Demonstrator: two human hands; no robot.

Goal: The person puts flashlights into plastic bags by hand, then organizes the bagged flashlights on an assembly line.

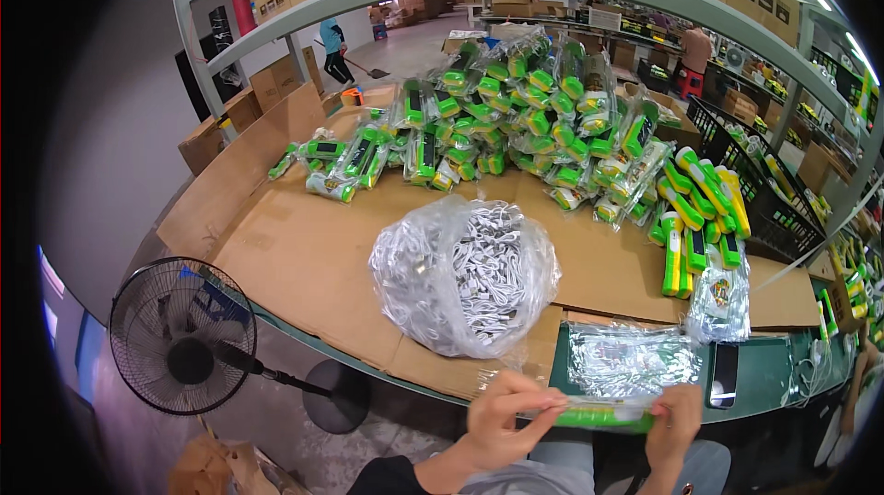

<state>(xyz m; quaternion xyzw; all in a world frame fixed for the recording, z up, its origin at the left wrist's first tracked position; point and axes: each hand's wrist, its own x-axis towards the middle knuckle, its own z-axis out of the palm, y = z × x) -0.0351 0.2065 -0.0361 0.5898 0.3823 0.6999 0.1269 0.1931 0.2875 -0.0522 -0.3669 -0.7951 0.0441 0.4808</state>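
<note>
Near the table's front edge I hold a green flashlight in a clear plastic bag (603, 416) lengthwise between both hands. My left hand (512, 414) pinches the bag at its left end, thumb and forefinger pressed together. At the right end, my right hand (674, 426) has its fingers closed on the bag. Just beyond lies a stack of flat clear bags (631, 361) with silvery glare. A large clear sack of white cables (497, 279) sits open further left. Loose green, yellow and white flashlights (698, 209) are piled to the right, beside more flat bags (720, 304).
A big heap of bagged flashlights (488, 117) covers the table's far side on brown cardboard (304, 246). A phone (724, 375) lies at the right front. A black crate (760, 182) stands far right. A fan (189, 348) stands left, and a person (333, 46) sweeps beyond.
</note>
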